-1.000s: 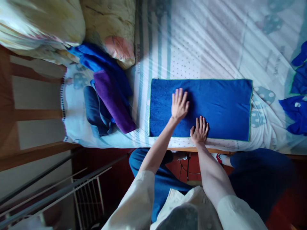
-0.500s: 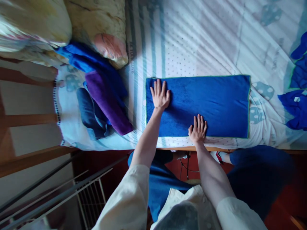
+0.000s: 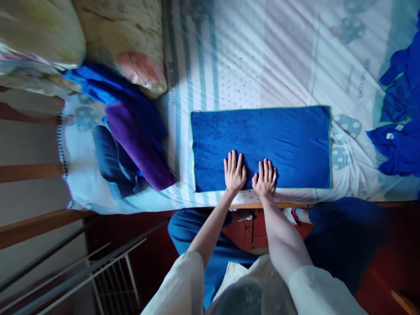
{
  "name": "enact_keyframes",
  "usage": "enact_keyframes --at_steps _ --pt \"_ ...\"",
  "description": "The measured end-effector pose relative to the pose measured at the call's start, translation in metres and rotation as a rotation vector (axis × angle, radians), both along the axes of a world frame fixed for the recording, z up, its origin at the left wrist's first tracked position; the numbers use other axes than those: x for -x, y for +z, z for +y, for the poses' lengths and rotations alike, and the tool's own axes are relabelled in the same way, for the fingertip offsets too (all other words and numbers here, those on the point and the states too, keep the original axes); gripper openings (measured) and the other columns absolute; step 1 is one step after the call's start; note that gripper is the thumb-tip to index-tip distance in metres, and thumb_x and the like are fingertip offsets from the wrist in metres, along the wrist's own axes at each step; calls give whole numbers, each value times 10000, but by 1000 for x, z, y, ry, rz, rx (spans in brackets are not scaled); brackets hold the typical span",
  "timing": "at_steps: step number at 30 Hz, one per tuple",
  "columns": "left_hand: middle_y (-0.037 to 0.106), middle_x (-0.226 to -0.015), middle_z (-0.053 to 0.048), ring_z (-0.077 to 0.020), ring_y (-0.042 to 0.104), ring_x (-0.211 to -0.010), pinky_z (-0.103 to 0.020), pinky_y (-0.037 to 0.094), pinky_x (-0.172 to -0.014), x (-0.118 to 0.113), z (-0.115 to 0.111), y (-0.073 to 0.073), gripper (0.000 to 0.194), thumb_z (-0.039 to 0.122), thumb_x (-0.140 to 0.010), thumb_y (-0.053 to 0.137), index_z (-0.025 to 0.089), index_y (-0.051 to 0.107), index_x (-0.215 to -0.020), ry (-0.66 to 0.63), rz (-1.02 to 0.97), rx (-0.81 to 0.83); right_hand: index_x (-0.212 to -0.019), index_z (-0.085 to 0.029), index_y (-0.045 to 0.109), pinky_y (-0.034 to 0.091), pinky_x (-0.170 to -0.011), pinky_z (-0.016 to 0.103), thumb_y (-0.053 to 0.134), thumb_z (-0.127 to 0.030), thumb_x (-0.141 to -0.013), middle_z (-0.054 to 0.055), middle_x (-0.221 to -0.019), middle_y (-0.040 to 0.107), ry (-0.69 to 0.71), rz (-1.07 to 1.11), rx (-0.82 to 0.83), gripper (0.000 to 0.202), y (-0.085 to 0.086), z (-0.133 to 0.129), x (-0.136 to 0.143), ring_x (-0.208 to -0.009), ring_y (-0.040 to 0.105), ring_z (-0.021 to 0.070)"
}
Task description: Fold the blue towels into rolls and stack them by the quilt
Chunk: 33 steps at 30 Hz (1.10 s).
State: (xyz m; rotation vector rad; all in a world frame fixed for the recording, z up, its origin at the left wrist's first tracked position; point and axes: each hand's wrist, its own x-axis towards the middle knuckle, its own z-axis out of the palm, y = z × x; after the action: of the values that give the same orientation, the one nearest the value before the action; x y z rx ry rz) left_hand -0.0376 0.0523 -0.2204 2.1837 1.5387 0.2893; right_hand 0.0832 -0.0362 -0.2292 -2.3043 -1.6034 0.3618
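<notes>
A blue towel (image 3: 295, 144) with a thin green edge lies spread out as a rectangle on the bed sheet (image 3: 288, 65). My left hand (image 3: 235, 173) rests palm down on its lower middle part, fingers apart and pointing away from me. Just to the right, my right hand (image 3: 265, 178) lies palm down near the towel's front edge, also with its fingers spread. A small gap separates the two hands. Neither hand holds anything.
Rolled purple cloth (image 3: 139, 144), dark blue cloth (image 3: 111, 159) and bright blue cloth (image 3: 108, 83) lie at the left, below the pillows (image 3: 131, 39). Crumpled blue cloths (image 3: 402, 144) are at the right. A metal rack (image 3: 113, 275) stands at the lower left.
My left hand has moved from the towel's upper left part toward me and to the right, beside my right hand. The view has shifted slightly to the right.
</notes>
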Motion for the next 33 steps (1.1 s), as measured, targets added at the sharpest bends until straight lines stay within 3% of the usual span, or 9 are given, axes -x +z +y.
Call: enact_keyframes --at_steps 3,12,17,20,24,26,29,33 --pt "329 -1666 -141 -268 191 -1591 -546 155 -1306 -1 -21 -8 597 325 -997 364 172 433 -1570 61 -19 -36 -1559 -126 442 228 -1256 544 400 -275 -995 178 -1623 418 5 -19 -14 585 -1 0 0 -1551 302 276" --pt "418 -1622 -121 -273 303 -1559 -521 191 -1299 -3 -10 -12 610 288 -920 427 181 519 -1514 105 -87 -69 -1549 -117 461 251 -1245 564 382 -280 -996 197 -1605 440 9 -52 -15 582 -2 1 -3 -1542 327 298" --pt "429 -1620 -101 -273 313 -1556 -520 194 -1296 -4 -8 -11 623 306 -908 436 197 517 -1516 110 -127 -37 -1575 -122 416 243 -1249 576 358 -306 -1021 196 -1634 393 50 -57 35 587 6 2 -8 -1563 280 299" --pt "427 -1622 -103 -275 317 -1554 -511 190 -1297 -2 -7 -12 620 320 -910 427 189 527 -1507 116 -154 -34 -1584 -139 399 220 -1264 561 367 -334 -1037 171 -1667 341 163 -60 75 582 16 14 -4 -1582 231 292" --pt "439 -1615 -103 -277 315 -1555 -506 184 -1297 -2 -6 -12 614 360 -919 414 190 542 -1495 122 -181 -20 -1602 -176 368 183 -1295 483 375 -328 -1048 115 -1691 312 422 -14 97 575 24 48 -9 -1595 196 232" --pt "441 -1614 -97 -279 312 -1556 -513 181 -1297 -2 -6 -11 620 379 -917 426 196 540 -1498 128 -184 -8 -1605 -175 359 167 -1302 458 367 -315 -1049 102 -1689 319 497 -1 115 573 22 63 -32 -1594 197 208" --pt "430 -1620 -90 -285 312 -1556 -518 169 -1299 -4 -6 -9 628 383 -907 449 201 539 -1501 139 -187 6 -1600 -148 363 157 -1305 454 345 -307 -1050 115 -1673 353 486 -49 133 572 14 72 -99 -1585 224 194" --pt "434 -1620 -78 -284 310 -1557 -517 157 -1303 -4 -5 -7 634 384 -898 459 213 535 -1504 145 -197 23 -1580 -77 377 217 -1281 496 262 -295 -1058 181 -1646 379 227 -207 91 578 6 58 -211 -1571 261 221"
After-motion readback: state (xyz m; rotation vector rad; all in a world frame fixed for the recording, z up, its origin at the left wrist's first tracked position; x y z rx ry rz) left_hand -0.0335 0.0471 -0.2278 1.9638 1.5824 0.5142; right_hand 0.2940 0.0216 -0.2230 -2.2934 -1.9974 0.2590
